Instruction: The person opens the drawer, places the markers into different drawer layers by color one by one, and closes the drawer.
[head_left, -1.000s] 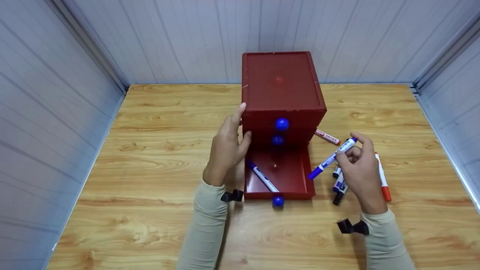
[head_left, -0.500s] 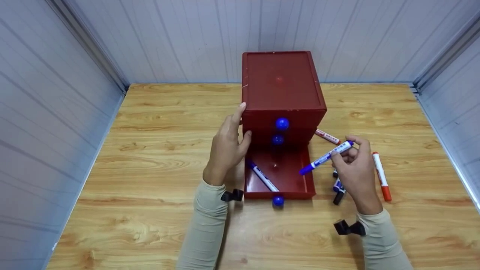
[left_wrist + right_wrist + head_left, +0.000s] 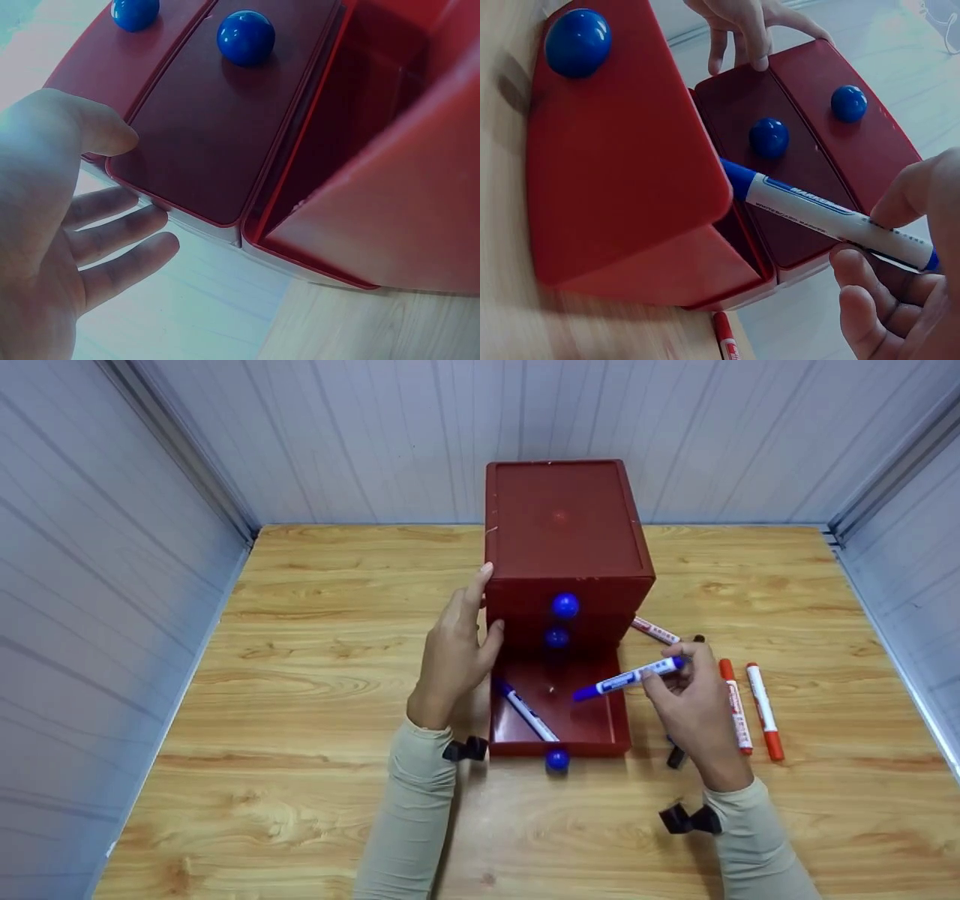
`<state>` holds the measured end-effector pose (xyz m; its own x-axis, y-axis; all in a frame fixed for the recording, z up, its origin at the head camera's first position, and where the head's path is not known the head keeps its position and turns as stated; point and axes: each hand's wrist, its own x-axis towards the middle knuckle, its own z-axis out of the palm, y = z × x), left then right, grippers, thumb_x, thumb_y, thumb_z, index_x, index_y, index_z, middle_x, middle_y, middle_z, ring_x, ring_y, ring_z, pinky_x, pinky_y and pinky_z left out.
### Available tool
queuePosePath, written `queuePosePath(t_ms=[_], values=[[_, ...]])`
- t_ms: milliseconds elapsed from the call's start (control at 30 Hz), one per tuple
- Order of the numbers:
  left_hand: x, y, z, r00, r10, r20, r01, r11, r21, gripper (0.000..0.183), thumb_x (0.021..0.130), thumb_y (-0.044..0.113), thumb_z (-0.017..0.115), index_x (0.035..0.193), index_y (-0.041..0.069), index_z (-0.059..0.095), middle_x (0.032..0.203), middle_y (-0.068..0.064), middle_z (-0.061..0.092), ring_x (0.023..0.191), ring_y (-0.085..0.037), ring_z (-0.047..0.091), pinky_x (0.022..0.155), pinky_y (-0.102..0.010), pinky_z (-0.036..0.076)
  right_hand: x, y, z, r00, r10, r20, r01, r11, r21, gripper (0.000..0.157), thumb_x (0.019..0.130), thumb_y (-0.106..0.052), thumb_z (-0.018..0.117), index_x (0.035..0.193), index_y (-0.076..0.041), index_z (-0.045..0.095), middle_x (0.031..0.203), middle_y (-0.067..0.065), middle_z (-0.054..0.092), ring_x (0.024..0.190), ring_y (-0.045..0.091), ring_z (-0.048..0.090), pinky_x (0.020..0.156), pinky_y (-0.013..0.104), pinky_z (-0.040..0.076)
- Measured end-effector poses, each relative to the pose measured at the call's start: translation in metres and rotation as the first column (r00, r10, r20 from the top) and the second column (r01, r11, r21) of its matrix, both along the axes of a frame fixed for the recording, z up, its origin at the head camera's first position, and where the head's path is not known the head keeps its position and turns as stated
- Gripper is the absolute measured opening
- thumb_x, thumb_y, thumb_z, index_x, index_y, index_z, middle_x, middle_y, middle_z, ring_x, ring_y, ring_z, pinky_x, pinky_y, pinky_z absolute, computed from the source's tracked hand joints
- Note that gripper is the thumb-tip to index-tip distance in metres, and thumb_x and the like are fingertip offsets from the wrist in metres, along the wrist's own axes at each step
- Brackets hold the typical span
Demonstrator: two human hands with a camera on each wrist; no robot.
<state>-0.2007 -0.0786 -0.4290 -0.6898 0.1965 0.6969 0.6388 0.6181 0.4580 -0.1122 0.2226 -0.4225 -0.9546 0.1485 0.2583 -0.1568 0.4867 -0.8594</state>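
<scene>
A dark red three-drawer box [image 3: 566, 521] with blue ball knobs stands on the table, its bottom drawer [image 3: 561, 750] pulled out. My left hand [image 3: 454, 649] rests against the box's left side, thumb at the front edge and fingers straight along the side. My right hand [image 3: 697, 705] pinches a blue whiteboard marker [image 3: 817, 214] between thumb and fingers, its capped end over the open drawer. Another blue marker [image 3: 529, 714] lies slanted inside the drawer on the left.
Right of the box lie two red markers, one white-barrelled marker [image 3: 763, 709] and one red-capped marker [image 3: 736, 709]. A further red marker [image 3: 655, 630] lies by the box's side, and a black marker [image 3: 676, 756] is partly hidden under my right hand. Pale panel walls [image 3: 375, 442] surround the table.
My right hand has moved left with the blue marker, bringing its capped end from the drawer's right edge to above the drawer. The left hand stays at the box's side.
</scene>
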Motion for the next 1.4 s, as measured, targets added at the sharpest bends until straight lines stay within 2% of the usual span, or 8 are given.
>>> queuePosePath(t_ms=[267,467,667,900,1167,1400], values=[[0.0,0.0,0.0,1.0,-0.005,-0.005,0.005,1.0,0.003,0.071,0.093,0.01,0.064,0.155,0.019,0.031,0.118,-0.013,0.061,0.108,-0.023,0.063,0.085,-0.038,0.055,0.001,-0.006,-0.006,0.995,0.099,-0.016,-0.096,0.989,0.115,0.019,0.089,-0.004,0.072,0.103,-0.003,0.059,0.083,0.005,0.061,0.066,0.017,0.053,0.053,0.02,0.043],[0.0,-0.001,0.0,1.0,0.0,0.004,0.0,1.0,0.0,0.071,0.093,0.011,0.064,0.155,0.019,0.031,0.117,-0.013,0.061,0.108,-0.023,0.063,0.085,-0.038,0.055,0.001,-0.01,-0.01,0.987,0.153,-0.047,-0.142,0.973,0.183,0.02,0.085,-0.003,0.077,0.097,-0.006,0.061,0.082,0.001,0.064,0.062,0.015,0.053,0.05,0.02,0.041],[0.0,-0.001,0.0,1.0,-0.007,-0.002,0.007,1.0,0.001,0.071,0.092,0.009,0.063,0.155,0.017,0.031,0.117,-0.014,0.061,0.106,-0.027,0.064,0.084,-0.04,0.055,0.002,-0.017,-0.012,0.981,0.175,-0.079,-0.144,0.944,0.297,0.02,0.083,-0.009,0.081,0.091,-0.009,0.062,0.079,-0.002,0.064,0.065,0.013,0.052,0.055,0.024,0.039],[0.0,0.0,0.0,1.0,-0.01,0.003,0.01,1.0,0.006,0.071,0.092,0.009,0.064,0.155,0.017,0.031,0.118,-0.014,0.061,0.108,-0.025,0.064,0.084,-0.039,0.055,0.004,-0.022,-0.018,0.974,0.204,-0.102,-0.143,0.896,0.42,0.02,0.082,-0.013,0.082,0.088,-0.01,0.062,0.071,-0.004,0.059,0.055,0.009,0.045,0.046,0.026,0.037],[-0.001,-0.001,0.0,1.0,-0.007,0.01,0.007,1.0,0.004,0.072,0.093,0.01,0.064,0.156,0.019,0.03,0.121,-0.014,0.061,0.109,-0.023,0.063,0.087,-0.038,0.055,0.003,-0.025,-0.023,0.961,0.245,-0.126,-0.16,0.868,0.471,0.021,0.081,-0.014,0.083,0.086,-0.009,0.063,0.07,-0.004,0.057,0.056,0.009,0.046,0.047,0.026,0.038],[0.0,-0.001,-0.001,1.0,-0.001,0.024,0.001,1.0,0.004,0.072,0.093,0.01,0.065,0.156,0.019,0.031,0.122,-0.014,0.061,0.109,-0.023,0.064,0.089,-0.038,0.054,0.002,-0.028,-0.027,0.956,0.276,-0.098,-0.189,0.837,0.513,0.017,0.082,-0.015,0.081,0.085,-0.011,0.065,0.074,-0.004,0.062,0.062,0.011,0.049,0.054,0.028,0.043]])
